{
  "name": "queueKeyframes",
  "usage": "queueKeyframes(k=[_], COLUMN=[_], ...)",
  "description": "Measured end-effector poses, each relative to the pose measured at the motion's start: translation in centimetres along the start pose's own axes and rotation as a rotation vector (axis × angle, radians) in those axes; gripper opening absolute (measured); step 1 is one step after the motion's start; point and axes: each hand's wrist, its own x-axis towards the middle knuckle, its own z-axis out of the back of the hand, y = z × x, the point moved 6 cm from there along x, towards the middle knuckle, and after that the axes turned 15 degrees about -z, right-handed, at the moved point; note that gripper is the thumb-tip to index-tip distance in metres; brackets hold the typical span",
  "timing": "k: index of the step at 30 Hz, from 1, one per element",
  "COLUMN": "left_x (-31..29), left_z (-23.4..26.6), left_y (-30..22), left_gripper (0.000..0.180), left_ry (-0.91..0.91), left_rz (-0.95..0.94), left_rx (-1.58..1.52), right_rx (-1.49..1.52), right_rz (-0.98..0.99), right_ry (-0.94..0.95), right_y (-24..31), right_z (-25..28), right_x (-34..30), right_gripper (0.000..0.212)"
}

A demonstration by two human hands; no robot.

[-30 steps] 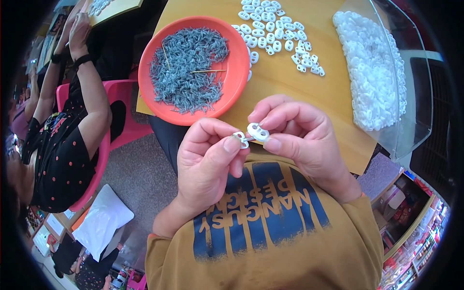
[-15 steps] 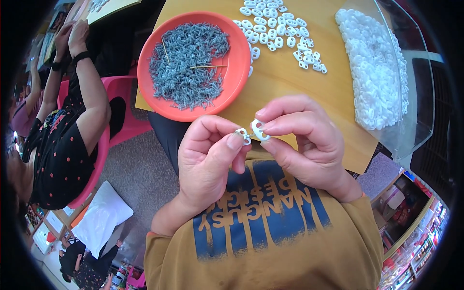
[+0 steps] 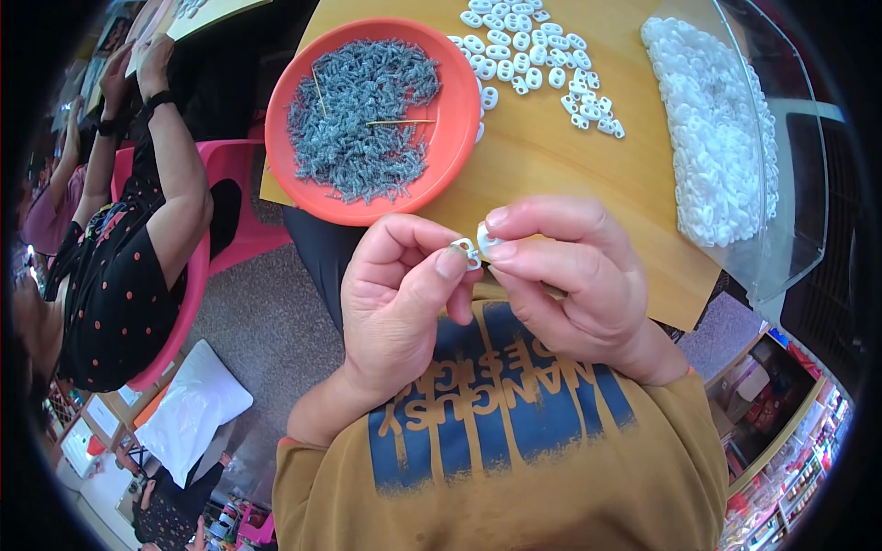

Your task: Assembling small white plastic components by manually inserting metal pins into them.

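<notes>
In front of my chest, my left hand [image 3: 390, 298] pinches a small white plastic piece with holes [image 3: 469, 254] between thumb and fingers. My right hand [image 3: 583, 275] grips a second white piece [image 3: 486, 238], tilted so that mostly its side shows. The two pieces are very close together, and I cannot tell whether they touch. Beyond my left hand, on the table, an orange-red round dish [image 3: 278, 165] carries a heap of small grey spring-like bits [image 3: 363, 115]. Two thin golden sticks [image 3: 400, 122] lie on the heap.
Many white oval two-holed pieces [image 3: 522, 62] lie scattered across the wooden table [image 3: 551, 174]. To the right, a clear tray [image 3: 781, 266] holds a large pile of white pieces [image 3: 717, 138]. A person [image 3: 138, 248] sits at the left on a pink chair [image 3: 241, 234]. A white bag [image 3: 197, 404] lies below.
My right hand has shifted slightly left and turned its white piece more edge-on. A thin link visible between the two pieces earlier no longer shows clearly.
</notes>
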Motion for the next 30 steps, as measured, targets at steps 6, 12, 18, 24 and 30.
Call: queueKeyframes(k=[6, 12, 18, 24, 30], left_x=[-0.2, -0.3, -0.6, -0.6, -0.5], left_z=[-0.1, -0.3, -0.4, 0.0, 0.1], left_y=[0.0, 0.1, 0.1, 0.3, 0.4], left_gripper=[0.011, 0.011, 0.015, 0.018, 0.029], left_ry=[0.005, 0.031, 0.055, 0.066, 0.134], left_rz=[0.002, 0.01, 0.019, 0.018, -0.003], left_rx=[-0.004, -0.042, -0.101, -0.073, -0.15], right_rx=[0.074, 0.207, 0.332, 0.473, 0.548], right_rz=[-0.052, -0.18, -0.289, -0.388, -0.412], right_ry=[0.008, 0.014, 0.002, 0.044, 0.078], right_y=[-0.3, -1.1, -2.0, -2.5, -2.6], right_z=[-0.2, -0.5, -0.5, -1.0, -1.2], right_x=[-0.1, -0.3, -0.8, -0.9, -0.8], right_gripper=[0.025, 0.025, 0.025, 0.022, 0.022])
